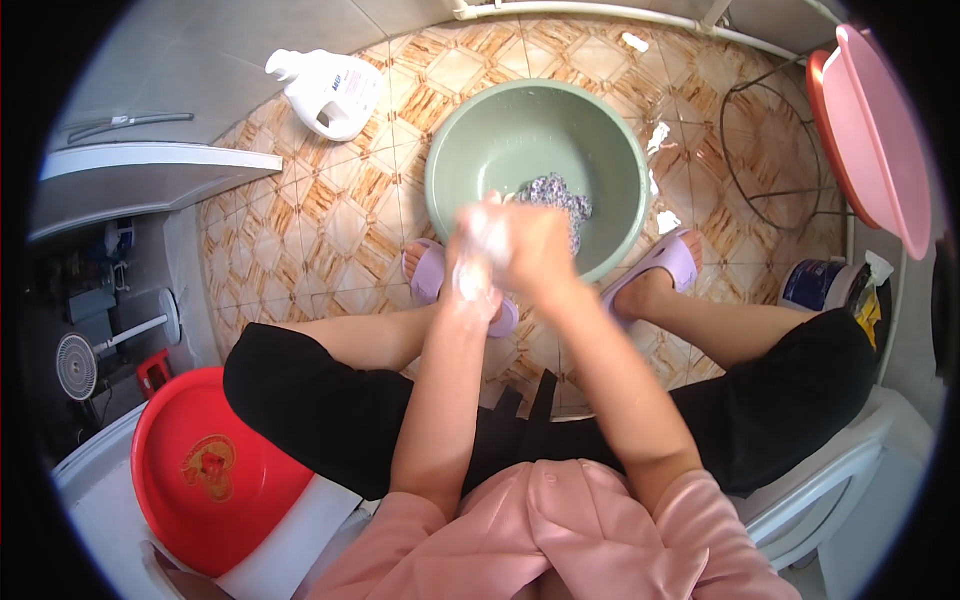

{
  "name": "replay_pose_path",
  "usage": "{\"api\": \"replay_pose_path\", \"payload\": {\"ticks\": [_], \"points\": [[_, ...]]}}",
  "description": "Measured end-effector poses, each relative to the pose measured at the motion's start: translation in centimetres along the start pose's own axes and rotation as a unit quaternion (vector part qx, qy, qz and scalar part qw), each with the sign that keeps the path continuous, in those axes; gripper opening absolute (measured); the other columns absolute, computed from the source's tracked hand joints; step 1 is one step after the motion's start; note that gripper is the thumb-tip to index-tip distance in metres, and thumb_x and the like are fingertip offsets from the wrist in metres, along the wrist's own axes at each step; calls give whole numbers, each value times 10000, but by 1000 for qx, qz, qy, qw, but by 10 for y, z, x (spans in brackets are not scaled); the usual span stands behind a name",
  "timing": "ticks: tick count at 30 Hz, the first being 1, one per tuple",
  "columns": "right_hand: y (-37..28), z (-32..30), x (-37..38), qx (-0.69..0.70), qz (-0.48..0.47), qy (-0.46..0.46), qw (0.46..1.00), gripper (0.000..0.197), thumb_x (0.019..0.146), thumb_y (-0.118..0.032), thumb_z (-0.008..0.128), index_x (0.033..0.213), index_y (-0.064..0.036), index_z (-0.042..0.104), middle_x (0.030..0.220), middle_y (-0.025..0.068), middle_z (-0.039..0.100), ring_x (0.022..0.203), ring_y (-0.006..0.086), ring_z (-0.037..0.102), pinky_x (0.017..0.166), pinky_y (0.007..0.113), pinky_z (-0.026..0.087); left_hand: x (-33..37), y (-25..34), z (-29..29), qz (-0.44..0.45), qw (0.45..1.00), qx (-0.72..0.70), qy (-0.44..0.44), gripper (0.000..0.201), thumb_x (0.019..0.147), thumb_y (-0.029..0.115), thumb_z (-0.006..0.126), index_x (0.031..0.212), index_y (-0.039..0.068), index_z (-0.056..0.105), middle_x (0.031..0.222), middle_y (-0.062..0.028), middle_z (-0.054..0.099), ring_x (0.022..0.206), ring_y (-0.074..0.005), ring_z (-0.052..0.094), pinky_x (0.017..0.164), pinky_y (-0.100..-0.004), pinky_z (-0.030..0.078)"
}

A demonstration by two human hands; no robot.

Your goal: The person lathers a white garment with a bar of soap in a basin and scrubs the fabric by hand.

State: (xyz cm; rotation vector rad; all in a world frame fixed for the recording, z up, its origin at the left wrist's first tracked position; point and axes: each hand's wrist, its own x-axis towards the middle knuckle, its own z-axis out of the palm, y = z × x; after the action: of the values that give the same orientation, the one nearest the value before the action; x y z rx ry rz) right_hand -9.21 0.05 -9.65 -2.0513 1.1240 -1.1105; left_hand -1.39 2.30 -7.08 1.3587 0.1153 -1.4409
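Note:
My left hand [472,262] and my right hand [540,248] are pressed together over the near rim of a green basin [540,100]. Both are blurred by motion and look closed. White suds coat my left hand and wrist. Something whitish and foamy [488,232] shows between the hands, but its kind is hidden by the blur. Just beyond my right hand, a crumpled cloth [552,192] with a dark and white speckled pattern lies in the basin. Whether that cloth reaches into my hands is not clear.
A white detergent bottle [350,98] stands beyond the basin to the left. Pink and red basins [885,140] lean at the right, near a bent wire loop [727,140]. A red basin [165,490] sits at the near left. Paper scraps [668,222] lie on the tiles.

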Motion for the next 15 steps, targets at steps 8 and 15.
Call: {"api": "replay_pose_path", "payload": {"ticks": [8, 15], "points": [[11, -65, 27, 264, 260, -191, 909, 278, 742, -283, 702, 755, -17, 619, 660, 11, 571, 573, 125, 540, 511, 250, 416, -2, 26, -4, 124, 977, -28, -172, 256, 913, 173, 517, 1012, -62, 531, 986, -142, 603, 901, -200, 598, 751, -299, 501], [-3, -89, 39, 395, 282, -27, 874, 177, 774, -184, 671, 753, -44, 564, 674, -13, 527, 614, 73, 482, 543, 222, 384, -13, 45, -7, 187, 888, 370, -200, 294, 812, 116, 629, 1037, -62, 563, 947, -109, 609, 820, -129, 571, 712, -225, 460]]}}
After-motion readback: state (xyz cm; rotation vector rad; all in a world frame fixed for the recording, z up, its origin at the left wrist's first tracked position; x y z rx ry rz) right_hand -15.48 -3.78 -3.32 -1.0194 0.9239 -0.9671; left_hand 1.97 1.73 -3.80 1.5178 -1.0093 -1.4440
